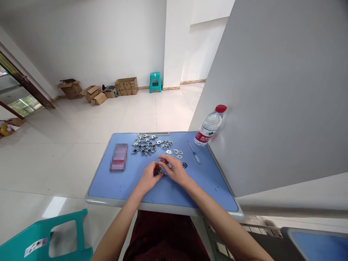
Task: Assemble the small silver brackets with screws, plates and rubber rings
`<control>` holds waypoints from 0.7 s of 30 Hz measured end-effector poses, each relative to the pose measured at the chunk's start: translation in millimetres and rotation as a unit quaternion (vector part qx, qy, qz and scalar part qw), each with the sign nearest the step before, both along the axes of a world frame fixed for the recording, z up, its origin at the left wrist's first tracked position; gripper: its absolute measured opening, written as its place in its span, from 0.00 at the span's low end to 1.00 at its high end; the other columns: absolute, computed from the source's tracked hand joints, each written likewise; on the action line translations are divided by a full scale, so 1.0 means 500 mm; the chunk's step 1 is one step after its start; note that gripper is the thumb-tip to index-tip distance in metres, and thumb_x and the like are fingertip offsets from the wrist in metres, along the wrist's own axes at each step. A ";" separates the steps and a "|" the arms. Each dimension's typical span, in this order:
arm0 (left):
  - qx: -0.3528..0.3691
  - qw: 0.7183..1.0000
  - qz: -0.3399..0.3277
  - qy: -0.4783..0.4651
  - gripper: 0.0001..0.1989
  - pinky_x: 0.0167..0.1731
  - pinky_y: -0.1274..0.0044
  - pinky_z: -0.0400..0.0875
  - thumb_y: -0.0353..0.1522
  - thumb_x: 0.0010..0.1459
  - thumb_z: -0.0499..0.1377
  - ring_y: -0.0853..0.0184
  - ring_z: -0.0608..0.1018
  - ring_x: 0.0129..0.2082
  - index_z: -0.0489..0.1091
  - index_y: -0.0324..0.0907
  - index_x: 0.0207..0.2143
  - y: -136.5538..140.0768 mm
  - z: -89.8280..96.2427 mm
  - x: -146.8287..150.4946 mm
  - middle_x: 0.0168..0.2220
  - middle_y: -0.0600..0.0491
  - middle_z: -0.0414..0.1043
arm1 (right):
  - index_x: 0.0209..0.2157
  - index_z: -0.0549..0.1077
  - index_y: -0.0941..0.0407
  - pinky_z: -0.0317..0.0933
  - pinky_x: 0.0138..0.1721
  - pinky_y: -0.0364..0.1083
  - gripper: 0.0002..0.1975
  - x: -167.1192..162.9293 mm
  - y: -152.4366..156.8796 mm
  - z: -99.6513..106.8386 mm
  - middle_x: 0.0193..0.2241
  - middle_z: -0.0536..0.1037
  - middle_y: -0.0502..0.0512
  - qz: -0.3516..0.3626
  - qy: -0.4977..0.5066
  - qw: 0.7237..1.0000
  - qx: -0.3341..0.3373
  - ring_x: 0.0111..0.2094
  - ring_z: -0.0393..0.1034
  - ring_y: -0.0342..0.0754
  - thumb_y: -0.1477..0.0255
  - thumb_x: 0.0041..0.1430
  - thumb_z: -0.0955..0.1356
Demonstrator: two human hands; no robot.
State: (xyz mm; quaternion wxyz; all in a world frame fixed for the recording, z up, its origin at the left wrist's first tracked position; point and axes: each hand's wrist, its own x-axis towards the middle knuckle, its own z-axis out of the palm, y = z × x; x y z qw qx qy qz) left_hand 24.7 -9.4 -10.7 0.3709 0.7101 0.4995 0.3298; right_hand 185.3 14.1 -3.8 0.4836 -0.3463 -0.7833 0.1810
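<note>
My left hand (148, 178) is closed with its fingertips around a small metal part (162, 172), low over the front middle of the blue table. My right hand (176, 170) meets it from the right, thumb and fingers curled in at the same part; what lies between those fingers is mostly hidden. Just beyond the hands lie several flat oval metal plates (179, 152). Behind and to the left is a cluster of metal fittings with dark round openings (145, 148). Several smaller metal pieces (167, 144) lie beside them. Black rubber rings (185, 165) rest right of my right hand.
A screwdriver (194, 152) lies on the right of the blue table (108, 188). Behind it a red-capped water bottle (208, 127) stands against a grey panel (272, 90). A blurred phone-like object (119, 157) lies left. Green stools (155, 82) and cardboard boxes (126, 87) are on the floor.
</note>
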 end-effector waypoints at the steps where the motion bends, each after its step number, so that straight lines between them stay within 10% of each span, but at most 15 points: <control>1: 0.000 1.000 0.000 0.000 0.09 0.38 0.72 0.69 0.26 0.53 0.60 0.64 0.74 0.34 0.65 0.43 0.36 0.001 -0.001 0.000 0.32 0.56 0.69 | 0.47 0.70 0.53 0.65 0.33 0.46 0.10 0.001 0.002 -0.005 0.30 0.75 0.53 0.002 0.002 1.000 0.004 0.30 0.70 0.48 0.70 0.68 0.61; 12: -0.009 1.000 -0.007 -0.009 0.12 0.39 0.72 0.69 0.26 0.54 0.61 0.63 0.75 0.36 0.65 0.42 0.42 0.005 -0.004 0.002 0.35 0.54 0.72 | 0.51 0.71 0.51 0.65 0.40 0.48 0.14 0.012 -0.003 0.015 0.33 0.79 0.53 0.076 -0.015 0.997 0.002 0.34 0.71 0.48 0.71 0.70 0.59; 21: -0.016 1.000 0.004 -0.002 0.14 0.40 0.71 0.70 0.26 0.53 0.61 0.63 0.75 0.36 0.67 0.42 0.43 0.002 0.001 0.001 0.34 0.55 0.72 | 0.35 0.75 0.52 0.63 0.36 0.48 0.11 0.012 -0.006 0.031 0.26 0.78 0.51 0.045 0.022 0.998 -0.044 0.28 0.66 0.48 0.68 0.68 0.62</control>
